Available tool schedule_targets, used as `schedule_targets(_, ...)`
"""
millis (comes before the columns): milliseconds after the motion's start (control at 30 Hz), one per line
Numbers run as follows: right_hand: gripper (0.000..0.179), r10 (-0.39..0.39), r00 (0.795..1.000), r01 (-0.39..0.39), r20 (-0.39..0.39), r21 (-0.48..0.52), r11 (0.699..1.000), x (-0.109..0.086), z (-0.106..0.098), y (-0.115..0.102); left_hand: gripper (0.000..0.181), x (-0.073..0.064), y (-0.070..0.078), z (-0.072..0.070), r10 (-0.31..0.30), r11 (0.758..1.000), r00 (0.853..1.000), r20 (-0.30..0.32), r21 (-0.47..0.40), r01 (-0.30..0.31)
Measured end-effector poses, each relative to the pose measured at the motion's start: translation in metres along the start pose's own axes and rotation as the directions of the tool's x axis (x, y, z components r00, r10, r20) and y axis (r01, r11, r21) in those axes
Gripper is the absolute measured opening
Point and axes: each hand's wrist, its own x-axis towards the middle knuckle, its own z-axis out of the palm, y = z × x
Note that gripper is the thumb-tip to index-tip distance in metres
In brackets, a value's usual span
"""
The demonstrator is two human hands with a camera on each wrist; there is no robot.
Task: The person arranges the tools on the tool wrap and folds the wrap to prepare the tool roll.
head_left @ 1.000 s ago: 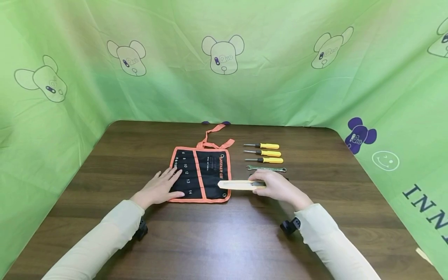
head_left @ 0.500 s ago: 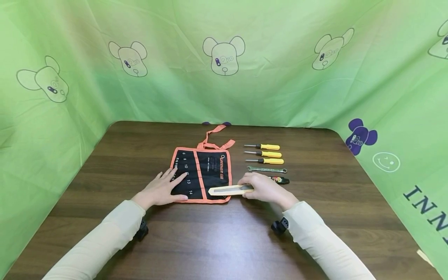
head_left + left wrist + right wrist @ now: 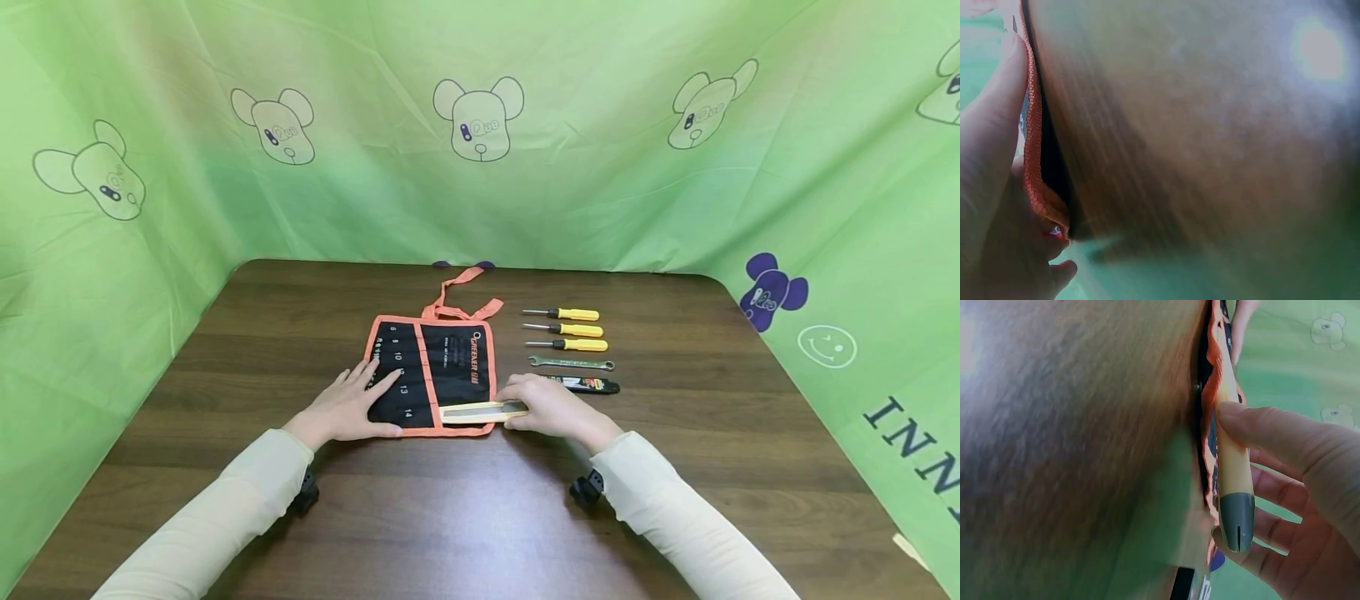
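A black tool pouch (image 3: pixel 457 354) with orange edging and printed size numbers lies flat on the wooden table. My left hand (image 3: pixel 347 407) rests on its left side, fingers spread; the left wrist view shows the thumb (image 3: pixel 1004 87) along the orange edging (image 3: pixel 1033 125). My right hand (image 3: pixel 553 405) pinches a cream utility knife (image 3: pixel 472 413) between thumb and fingers near one end. The knife lies low across the near right part of the pouch, its far tip at the orange middle band. In the right wrist view, the knife (image 3: pixel 1235 465) has a grey end cap near the fingertips.
Right of the pouch lie several yellow-handled screwdrivers (image 3: pixel 581 330), a wrench (image 3: pixel 572 364) and a black packaged item (image 3: pixel 592 385) partly behind the right hand. Orange ties (image 3: pixel 457 310) trail from the pouch's far edge. Green printed cloth (image 3: pixel 480 208) surrounds the table (image 3: pixel 300 308).
My right hand has moved left and nearer with the utility knife, from above the pouch's right edge to its near band. The black packaged item has come into view. My left thumb has shifted slightly right.
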Motion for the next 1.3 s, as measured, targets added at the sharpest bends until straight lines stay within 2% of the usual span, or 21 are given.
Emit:
schedule_targets(333,0.028,-0.058,0.998,0.058,0.014,-0.015,0.998,0.016,0.008,-0.012,0.097,0.000,0.001,0.000,-0.004,1.000,1.000,-0.001,0.000,0.004)
schedule_targets(667,0.028,-0.074,0.996,0.076,0.044,-0.039,0.996,0.036,0.017,-0.030,0.097,0.000,0.002,0.001,-0.010,1.000,1.000,-0.002,0.001,0.010)
schedule_targets(1300,0.031,-0.058,0.998,0.059,0.040,-0.023,0.998,0.053,0.029,-0.047,0.095,-0.001,0.005,-0.001,-0.022,1.000,1.000,0.000,-0.004,0.022)
